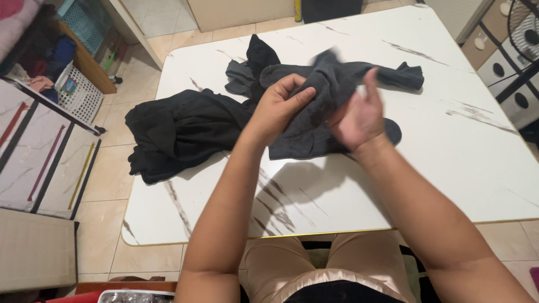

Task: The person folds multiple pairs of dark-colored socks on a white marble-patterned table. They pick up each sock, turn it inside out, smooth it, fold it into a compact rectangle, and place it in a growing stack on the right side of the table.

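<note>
A dark grey garment (314,84) lies bunched at the middle of the white marble-look table (460,146). My left hand (278,104) grips a fold of it from the left, thumb on top. The palm and spread fingers of my right hand (359,115) press against the cloth from the right, holding it. A black garment (179,132) lies crumpled to the left, hanging a little over the table's left edge. More dark grey cloth (247,70) sits behind my hands.
A white laundry basket (78,92) and a wooden shelf stand on the tiled floor at the far left. Dark-framed panels (39,151) lean at the left. A fan (525,28) is at the upper right. The table's right half is bare.
</note>
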